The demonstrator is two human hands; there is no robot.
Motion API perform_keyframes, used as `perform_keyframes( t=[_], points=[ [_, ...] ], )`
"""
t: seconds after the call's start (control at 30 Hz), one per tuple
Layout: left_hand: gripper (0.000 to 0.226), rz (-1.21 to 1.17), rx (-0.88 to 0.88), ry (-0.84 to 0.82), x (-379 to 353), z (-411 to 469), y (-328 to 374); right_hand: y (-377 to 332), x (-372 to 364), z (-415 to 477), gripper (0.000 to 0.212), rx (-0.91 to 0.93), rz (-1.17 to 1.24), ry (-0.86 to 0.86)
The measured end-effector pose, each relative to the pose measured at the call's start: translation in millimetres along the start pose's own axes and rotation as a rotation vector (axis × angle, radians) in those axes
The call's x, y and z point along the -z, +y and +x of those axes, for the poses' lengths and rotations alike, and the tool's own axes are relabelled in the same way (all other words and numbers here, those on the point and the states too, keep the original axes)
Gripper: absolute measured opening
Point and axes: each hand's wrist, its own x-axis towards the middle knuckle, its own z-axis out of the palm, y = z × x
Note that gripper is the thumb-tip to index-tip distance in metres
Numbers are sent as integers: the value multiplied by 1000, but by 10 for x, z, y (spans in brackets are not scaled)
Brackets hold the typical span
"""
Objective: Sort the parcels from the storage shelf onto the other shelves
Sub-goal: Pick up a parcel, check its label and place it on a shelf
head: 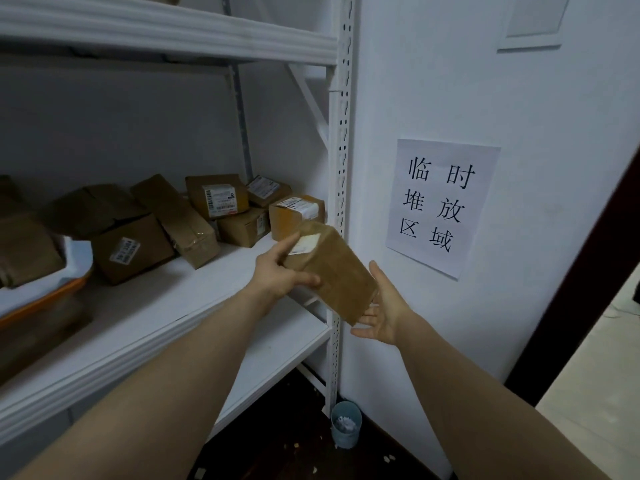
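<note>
Fingers point(304, 279) of the left hand point(277, 271) are seen curled around the near-left edge of a brown cardboard parcel point(332, 271), the thumb laid along its top beside a white label point(306, 243). The right hand point(382, 311) is held open under the parcel's lower right corner, its fingers loosely spread and the palm turned up, touching the box at about five o'clock. The parcel is held tilted in the air, just in front of the white shelf post point(341, 168), clear of the shelf board point(194, 282). More parcels point(221, 199) are piled on that board at ten o'clock from the held box, several bearing printed labels. A paper sign point(441, 206) with Chinese characters is fixed to the wall point(450, 81) at two o'clock. A small blue bin point(346, 424) is stood on the dark floor point(294, 445) at six o'clock, by the foot of the post.
</note>
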Motion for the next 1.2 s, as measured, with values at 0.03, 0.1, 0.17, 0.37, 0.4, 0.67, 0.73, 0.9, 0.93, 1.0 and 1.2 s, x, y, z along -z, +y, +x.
perform_keyframes(
  t=[0.03, 0.1, 0.17, 0.37, 0.4, 0.67, 0.73, 0.9, 0.93, 1.0, 1.2],
  points=[
    [90, 27, -25, -24, -9, -16, 7, 25, -21, 24, 82, -10, 31, 6],
    [85, 44, -39, -53, 6, -25, 21, 71, -57, 54, 85, -48, 80, 27],
    [82, 72, -54, -70, 33, -10, 28, 121, -83, 96, 83, -66, 129, 40],
    [119, 453, -90, -154, 116, 51, -65, 185, -133, 131, 81, -58, 215, 22],
    [122, 512, -79, -168, 111, 29, -89, 169, -118, 138, 81, -43, 247, 16],
    [96, 893, -367, -179, 21, -59, -305, 67, -126, 110, 65, -80, 194, -41],
    [96, 1013, -447, -210, 19, -67, -338, 47, -136, 87, 73, -153, 188, -93],
    [113, 1223, -444, -328, 56, -34, -420, 130, -136, 178, 60, -159, 215, -139],
    [117, 1237, -416, -348, 58, -40, -418, 160, -126, 235, 57, -116, 237, -118],
    [114, 1207, -295, -350, 49, -51, -406, 185, -99, 305, 53, -15, 243, -66],
    [49, 653, 46, -145, -115, -102, -253, 155, -27, 286, 49, 222, -144, 56]
  ],
)
